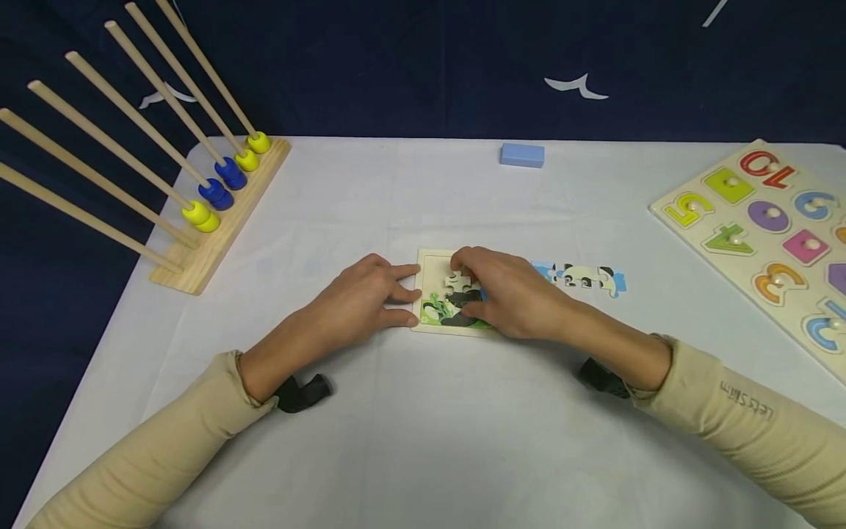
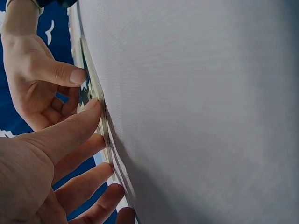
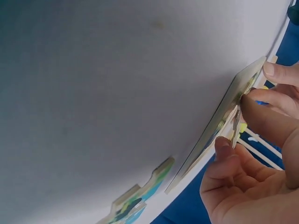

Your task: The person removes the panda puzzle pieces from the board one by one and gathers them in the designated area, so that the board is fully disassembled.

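Note:
A small wooden jigsaw tray [image 1: 436,330] with a panda picture lies flat in the middle of the table. Green and black pieces fill part of its lower half, and bare wood shows at its upper left. My left hand [image 1: 362,300] sets its fairly straight fingers and thumb against the tray's left edge. Over the tray, my right hand [image 1: 518,295] pinches a jigsaw piece [image 3: 236,127] between thumb and fingers, tilted above the picture in the right wrist view. This hand hides the tray's right side from the head camera. Joined panda-face pieces [image 1: 583,278] lie just right of the tray.
At the back left stands a wooden peg abacus [image 1: 221,228] with yellow and blue beads. A number-and-shape peg board [image 1: 747,198] lies at the right. One blue block [image 1: 522,155] sits near the far edge, before a dark blue cloth [image 1: 396,66].

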Motion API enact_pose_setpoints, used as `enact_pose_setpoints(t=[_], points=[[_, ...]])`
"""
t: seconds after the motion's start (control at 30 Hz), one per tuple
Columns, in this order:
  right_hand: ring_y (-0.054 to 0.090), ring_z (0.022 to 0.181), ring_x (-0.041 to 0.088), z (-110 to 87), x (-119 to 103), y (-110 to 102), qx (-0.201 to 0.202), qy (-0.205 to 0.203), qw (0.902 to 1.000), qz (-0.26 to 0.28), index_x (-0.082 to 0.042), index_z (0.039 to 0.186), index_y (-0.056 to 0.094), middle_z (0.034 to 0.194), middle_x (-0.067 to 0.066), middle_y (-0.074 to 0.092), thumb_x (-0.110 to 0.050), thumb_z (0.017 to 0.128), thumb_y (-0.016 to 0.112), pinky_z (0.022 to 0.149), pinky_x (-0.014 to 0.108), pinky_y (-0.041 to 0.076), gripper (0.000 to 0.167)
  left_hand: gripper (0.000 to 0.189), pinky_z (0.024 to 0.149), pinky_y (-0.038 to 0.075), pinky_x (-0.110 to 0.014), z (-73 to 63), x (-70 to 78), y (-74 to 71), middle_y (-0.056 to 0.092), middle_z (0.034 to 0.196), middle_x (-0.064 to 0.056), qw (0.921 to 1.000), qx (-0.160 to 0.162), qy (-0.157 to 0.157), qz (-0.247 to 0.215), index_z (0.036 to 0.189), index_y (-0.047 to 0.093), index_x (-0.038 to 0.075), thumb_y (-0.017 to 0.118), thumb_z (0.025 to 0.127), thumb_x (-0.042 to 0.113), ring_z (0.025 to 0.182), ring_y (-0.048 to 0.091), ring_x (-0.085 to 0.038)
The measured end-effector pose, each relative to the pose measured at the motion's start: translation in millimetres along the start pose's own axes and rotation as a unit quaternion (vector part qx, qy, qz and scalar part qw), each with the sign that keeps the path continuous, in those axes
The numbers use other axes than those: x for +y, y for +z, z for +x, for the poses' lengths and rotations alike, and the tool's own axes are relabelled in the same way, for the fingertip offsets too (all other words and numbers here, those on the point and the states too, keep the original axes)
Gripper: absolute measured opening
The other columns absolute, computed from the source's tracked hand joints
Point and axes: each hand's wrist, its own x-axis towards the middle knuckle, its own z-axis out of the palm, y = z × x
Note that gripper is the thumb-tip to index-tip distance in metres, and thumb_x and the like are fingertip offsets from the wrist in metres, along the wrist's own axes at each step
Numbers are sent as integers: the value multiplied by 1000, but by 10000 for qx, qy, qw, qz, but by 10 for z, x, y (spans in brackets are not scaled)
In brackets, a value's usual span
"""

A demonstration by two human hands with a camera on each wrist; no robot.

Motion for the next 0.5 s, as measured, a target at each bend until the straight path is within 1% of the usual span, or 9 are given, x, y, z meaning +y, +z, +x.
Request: enact_pose_setpoints(t=[0.13, 0.3, 0.5], points=[[55, 87, 22, 6, 8, 0, 67, -12, 9999, -86, -3, 123, 59, 98, 5, 60, -4, 82, 80, 78, 38, 47, 46, 40, 99, 43, -40, 2, 4, -1, 50, 146, -7, 10000, -5, -41, -23, 121, 71, 8, 78, 86, 27, 123, 48, -29], [57, 86, 23, 11, 40, -7, 134, -33, 9999, -10, -1, 120, 63, 96, 6, 63, -2, 83, 78, 78, 41, 47, 41, 41, 100, 43, -40, 9, 4, 1, 49, 147, -6, 10000, -41, -57, 20, 122, 70, 9, 78, 87, 29, 123, 47, -28], [60, 86, 23, 22, 41, -9, 200, -53, 9998, 1, 0, 119, 66, 95, 7, 67, -3, 83, 78, 79, 41, 48, 38, 40, 100, 43, -40, 1, -5, 5, 49, 147, -5, 9999, -47, -87, 27, 122, 71, 10, 77, 87, 29, 124, 47, -28]])
